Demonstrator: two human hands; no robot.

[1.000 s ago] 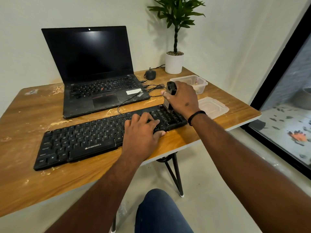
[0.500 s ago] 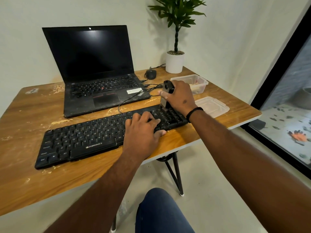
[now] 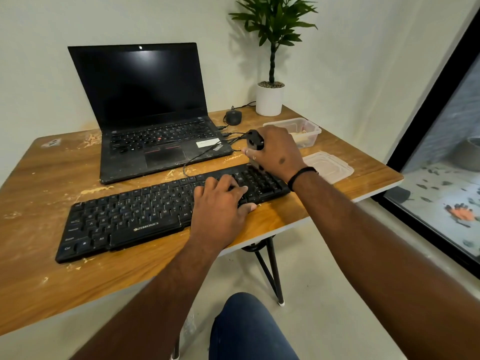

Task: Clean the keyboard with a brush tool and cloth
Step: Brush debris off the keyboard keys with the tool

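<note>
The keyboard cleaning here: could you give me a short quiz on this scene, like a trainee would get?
1. True or false: the left hand rests flat on the keyboard.
2. What does the right hand grip? A) a cloth B) the brush tool C) the mouse
3. Fill in: the loose plastic lid lies to the ____ of the keyboard.

Key: 1 true; 2 B; 3 right, on the table, in front of the open plastic container.
</note>
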